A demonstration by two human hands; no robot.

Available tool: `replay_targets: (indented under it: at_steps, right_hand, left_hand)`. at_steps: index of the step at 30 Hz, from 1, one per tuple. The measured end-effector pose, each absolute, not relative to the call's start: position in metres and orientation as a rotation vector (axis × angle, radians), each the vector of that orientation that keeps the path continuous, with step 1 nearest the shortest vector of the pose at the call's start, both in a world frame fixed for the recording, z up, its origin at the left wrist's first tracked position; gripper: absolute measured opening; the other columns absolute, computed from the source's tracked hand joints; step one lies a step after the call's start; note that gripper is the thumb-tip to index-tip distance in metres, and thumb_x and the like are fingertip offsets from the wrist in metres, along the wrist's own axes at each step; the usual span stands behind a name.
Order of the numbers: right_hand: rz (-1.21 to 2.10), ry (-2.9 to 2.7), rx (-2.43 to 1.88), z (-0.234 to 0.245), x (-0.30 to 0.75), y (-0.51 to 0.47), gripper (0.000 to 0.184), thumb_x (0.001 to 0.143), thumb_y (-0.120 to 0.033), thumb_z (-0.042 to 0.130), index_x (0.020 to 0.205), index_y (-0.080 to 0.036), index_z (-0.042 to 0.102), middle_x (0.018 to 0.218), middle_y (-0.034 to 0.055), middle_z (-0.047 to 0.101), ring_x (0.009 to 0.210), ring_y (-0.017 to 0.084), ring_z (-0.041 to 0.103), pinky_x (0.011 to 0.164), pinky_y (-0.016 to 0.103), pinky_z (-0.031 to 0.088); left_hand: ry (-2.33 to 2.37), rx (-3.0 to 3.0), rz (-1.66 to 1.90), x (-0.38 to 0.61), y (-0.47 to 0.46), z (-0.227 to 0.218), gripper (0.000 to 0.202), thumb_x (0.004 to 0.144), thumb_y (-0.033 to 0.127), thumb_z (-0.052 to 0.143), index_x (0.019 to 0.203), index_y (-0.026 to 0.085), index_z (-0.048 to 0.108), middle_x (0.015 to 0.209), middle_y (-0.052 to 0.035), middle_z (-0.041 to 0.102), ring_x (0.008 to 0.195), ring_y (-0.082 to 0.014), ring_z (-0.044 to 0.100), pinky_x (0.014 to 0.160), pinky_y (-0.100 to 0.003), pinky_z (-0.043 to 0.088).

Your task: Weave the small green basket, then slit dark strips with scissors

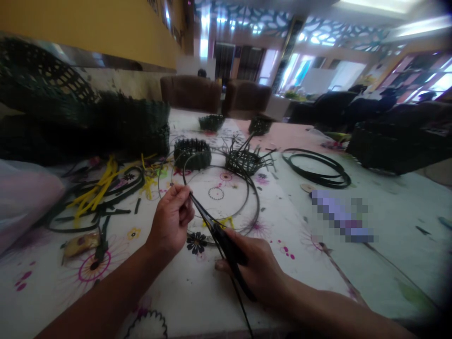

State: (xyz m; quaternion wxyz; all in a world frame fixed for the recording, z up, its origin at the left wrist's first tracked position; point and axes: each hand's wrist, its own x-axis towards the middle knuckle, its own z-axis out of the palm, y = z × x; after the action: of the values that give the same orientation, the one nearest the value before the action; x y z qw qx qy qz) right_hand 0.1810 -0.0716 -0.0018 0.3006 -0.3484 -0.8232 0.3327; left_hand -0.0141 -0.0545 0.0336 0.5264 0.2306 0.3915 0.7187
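Doubled length of black plastic weaving strip (215, 230), narrow and glossy, held just above a floral-printed worktop (197, 301), its upper end pinched in the fingers (181, 195) of the left hand (172, 221) and its lower stretch gripped in the curled fingers of the right hand (252, 263). Nearby on the worktop: 1 thin black hoop (259, 202) beneath the hands, 1 part-woven dark basket base (245, 162) with loose spokes, 1 woven dark ring (192, 153), 1 black coil (316, 168) and a bunch of yellow strips (95, 190).

Brown armchairs (190, 93) stand before bright windows (420, 77), beside a yellow wall (88, 33), under latticed ceiling panels (247, 19).
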Motion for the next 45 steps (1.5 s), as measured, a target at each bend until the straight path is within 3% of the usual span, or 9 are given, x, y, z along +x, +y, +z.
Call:
replay_targets:
  at_steps: [5, 11, 27, 31, 41, 45]
  right_hand:
    - [0.939, -2.185, -0.917, -0.003, 0.180, -0.072, 0.036, 0.079, -0.040, 0.072, 0.104, -0.015, 0.067, 0.064, -0.0024, 0.059, 0.053, 0.011, 0.049, 0.050, 0.020, 0.038]
    - [0.869, -2.144, -0.955, -0.009, 0.179, -0.069, 0.052, 0.075, -0.048, 0.074, 0.112, -0.012, 0.065, 0.072, 0.0017, 0.065, 0.058, 0.014, 0.055, 0.055, 0.023, 0.044]
    - [0.930, -2.182, -0.891, -0.007, 0.180, -0.072, 0.032, 0.078, -0.036, 0.073, 0.101, -0.015, 0.066, 0.062, -0.0042, 0.055, 0.052, 0.009, 0.045, 0.050, 0.019, 0.036]
    - [0.948, -2.134, -0.929, -0.010, 0.179, -0.071, 0.034, 0.075, -0.038, 0.076, 0.100, -0.017, 0.067, 0.066, -0.0032, 0.058, 0.055, 0.010, 0.048, 0.052, 0.019, 0.039]
    - [0.958, -2.138, -0.932, -0.010, 0.179, -0.067, 0.040, 0.074, -0.039, 0.076, 0.106, -0.016, 0.067, 0.065, -0.0034, 0.058, 0.055, 0.010, 0.047, 0.051, 0.020, 0.038]
    - [0.871, -2.098, -0.831, 0.000, 0.182, -0.063, 0.043, 0.074, -0.039, 0.077, 0.110, -0.016, 0.066, 0.063, -0.0045, 0.056, 0.052, 0.009, 0.046, 0.049, 0.019, 0.039]
  left_hand:
    - [0.893, 0.508, 1.715, -0.026, -0.048, 0.036, 0.018, 0.078, 0.013, 0.063, 0.068, 0.014, 0.048, 0.053, 0.0060, 0.038, 0.037, -0.0023, 0.021, 0.034, -0.015, 0.016]
    - [0.880, 0.556, 1.713, -0.017, -0.053, 0.034, 0.021, 0.077, 0.014, 0.066, 0.070, 0.016, 0.047, 0.051, 0.0069, 0.037, 0.037, -0.0026, 0.022, 0.034, -0.015, 0.015]
    - [0.865, 0.453, 1.680, -0.019, -0.052, 0.036, 0.024, 0.083, 0.015, 0.058, 0.065, 0.015, 0.044, 0.052, 0.0060, 0.034, 0.037, -0.0027, 0.021, 0.034, -0.016, 0.016]
    - [0.876, 0.511, 1.695, -0.022, -0.051, 0.036, 0.017, 0.081, 0.010, 0.059, 0.069, 0.015, 0.048, 0.051, 0.0060, 0.036, 0.037, -0.0027, 0.022, 0.034, -0.014, 0.016]
    - [0.803, 0.461, 1.629, -0.014, -0.054, 0.034, 0.024, 0.081, 0.014, 0.060, 0.066, 0.017, 0.042, 0.053, 0.0052, 0.036, 0.039, -0.0041, 0.022, 0.035, -0.016, 0.015]
    - [0.850, 0.548, 1.636, -0.020, -0.051, 0.031, 0.019, 0.082, 0.021, 0.059, 0.068, 0.016, 0.046, 0.056, 0.0042, 0.039, 0.042, -0.0051, 0.026, 0.038, -0.017, 0.021]
